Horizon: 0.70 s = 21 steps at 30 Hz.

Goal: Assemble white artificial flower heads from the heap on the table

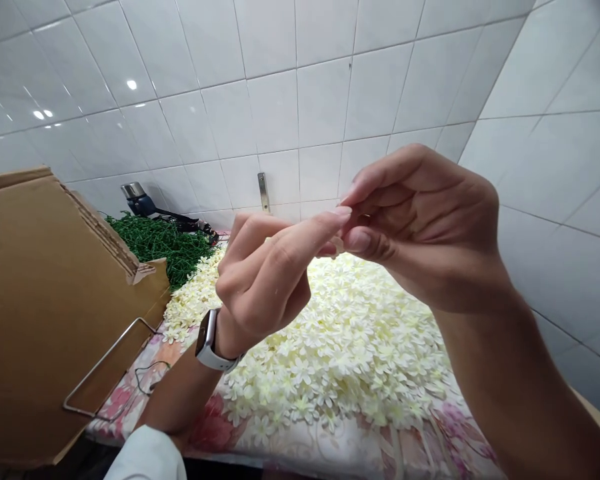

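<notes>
My left hand and my right hand are raised in front of me, fingertips meeting in a pinch. Between the fingertips shows a sliver of a small cream piece, mostly hidden; it looks like one of the artificial flowers. My left wrist carries a white smartwatch. Below the hands lies a big heap of cream artificial flowers spread on a floral cloth.
A brown cardboard box stands at the left with a metal wire handle beside it. Green plastic stems are piled at the back, near a dark tool. White tiled walls close the back and right.
</notes>
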Each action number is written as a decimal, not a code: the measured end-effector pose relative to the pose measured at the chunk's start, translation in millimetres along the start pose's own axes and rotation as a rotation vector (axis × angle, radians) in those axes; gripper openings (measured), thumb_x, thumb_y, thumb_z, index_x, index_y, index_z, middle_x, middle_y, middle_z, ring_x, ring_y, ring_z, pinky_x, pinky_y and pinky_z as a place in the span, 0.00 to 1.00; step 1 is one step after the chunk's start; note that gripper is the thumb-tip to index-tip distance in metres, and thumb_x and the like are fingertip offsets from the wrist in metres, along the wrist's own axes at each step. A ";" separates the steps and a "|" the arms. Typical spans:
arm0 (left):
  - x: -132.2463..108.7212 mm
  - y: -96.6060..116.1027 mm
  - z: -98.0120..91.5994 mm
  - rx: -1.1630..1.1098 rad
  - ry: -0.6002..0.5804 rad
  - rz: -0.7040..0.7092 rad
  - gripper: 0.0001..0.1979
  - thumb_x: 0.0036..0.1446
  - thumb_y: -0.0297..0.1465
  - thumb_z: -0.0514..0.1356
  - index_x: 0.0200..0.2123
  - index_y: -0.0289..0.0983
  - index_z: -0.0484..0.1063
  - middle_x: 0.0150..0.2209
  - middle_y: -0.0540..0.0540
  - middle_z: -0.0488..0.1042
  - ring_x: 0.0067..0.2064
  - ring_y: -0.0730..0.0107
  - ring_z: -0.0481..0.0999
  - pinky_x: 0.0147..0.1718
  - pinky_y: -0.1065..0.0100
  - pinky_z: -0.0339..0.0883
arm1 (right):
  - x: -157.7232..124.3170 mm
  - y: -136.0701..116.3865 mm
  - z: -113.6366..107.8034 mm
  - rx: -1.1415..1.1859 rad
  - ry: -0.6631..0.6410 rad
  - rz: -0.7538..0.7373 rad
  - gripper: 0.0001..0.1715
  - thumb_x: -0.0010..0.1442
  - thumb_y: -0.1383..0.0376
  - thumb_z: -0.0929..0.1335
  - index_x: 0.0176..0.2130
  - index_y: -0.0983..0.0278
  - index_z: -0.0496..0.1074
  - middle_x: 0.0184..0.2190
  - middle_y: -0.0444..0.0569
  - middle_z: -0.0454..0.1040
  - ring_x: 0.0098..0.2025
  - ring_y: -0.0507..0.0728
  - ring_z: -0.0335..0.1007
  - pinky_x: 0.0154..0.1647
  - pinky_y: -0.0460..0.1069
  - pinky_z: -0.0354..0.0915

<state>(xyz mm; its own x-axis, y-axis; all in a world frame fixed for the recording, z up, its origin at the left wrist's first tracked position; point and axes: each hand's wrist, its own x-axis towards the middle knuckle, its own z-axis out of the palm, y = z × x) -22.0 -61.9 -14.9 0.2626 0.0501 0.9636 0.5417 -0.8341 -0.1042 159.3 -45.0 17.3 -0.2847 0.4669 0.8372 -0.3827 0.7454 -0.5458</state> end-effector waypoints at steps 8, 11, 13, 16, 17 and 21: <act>12.6 6.9 3.8 0.112 0.194 0.164 0.18 0.64 0.20 0.60 0.52 0.45 0.76 0.32 0.54 0.83 0.30 0.74 0.78 0.29 0.67 0.70 | -2.7 1.7 -0.1 -0.056 0.001 0.005 0.16 0.50 0.62 0.81 0.37 0.54 0.77 0.30 0.41 0.80 0.32 0.56 0.79 0.31 0.53 0.79; 12.0 6.8 2.9 0.104 0.194 0.153 0.16 0.66 0.22 0.59 0.52 0.46 0.76 0.32 0.54 0.83 0.30 0.74 0.78 0.29 0.67 0.70 | -3.2 2.2 -0.7 -0.066 0.000 0.002 0.16 0.50 0.63 0.81 0.38 0.53 0.77 0.30 0.41 0.79 0.33 0.56 0.78 0.32 0.53 0.78; 10.8 5.7 3.2 0.067 0.189 0.139 0.14 0.67 0.24 0.60 0.52 0.45 0.76 0.33 0.54 0.83 0.30 0.74 0.79 0.30 0.67 0.70 | -3.9 2.2 -1.0 -0.064 -0.011 -0.006 0.16 0.51 0.66 0.81 0.39 0.54 0.78 0.31 0.41 0.80 0.33 0.56 0.78 0.32 0.52 0.78; 8.2 3.5 5.0 0.014 0.181 0.124 0.13 0.68 0.27 0.59 0.54 0.44 0.75 0.35 0.52 0.83 0.32 0.74 0.80 0.34 0.67 0.72 | -5.2 2.3 -0.2 -0.044 -0.015 -0.022 0.13 0.56 0.70 0.77 0.41 0.56 0.79 0.32 0.40 0.80 0.34 0.53 0.78 0.32 0.49 0.77; 7.5 2.9 5.6 0.009 0.181 0.121 0.13 0.69 0.28 0.58 0.54 0.44 0.75 0.35 0.52 0.83 0.32 0.74 0.80 0.35 0.67 0.72 | -5.6 2.5 0.3 -0.032 -0.016 -0.029 0.12 0.58 0.71 0.76 0.41 0.56 0.79 0.32 0.40 0.79 0.34 0.52 0.78 0.33 0.48 0.77; 7.5 3.3 7.0 0.014 0.202 0.128 0.13 0.68 0.26 0.58 0.54 0.43 0.74 0.35 0.51 0.83 0.33 0.75 0.79 0.35 0.67 0.71 | -5.9 5.2 1.4 0.010 -0.033 -0.056 0.11 0.59 0.72 0.75 0.42 0.58 0.79 0.32 0.41 0.79 0.33 0.51 0.77 0.33 0.48 0.76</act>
<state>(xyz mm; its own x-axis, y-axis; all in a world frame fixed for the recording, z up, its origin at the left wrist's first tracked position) -12.6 -60.4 -9.8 0.1659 -0.1672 0.9719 0.5255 -0.8190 -0.2306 157.7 -44.5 9.5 -0.2915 0.4088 0.8648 -0.4072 0.7650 -0.4989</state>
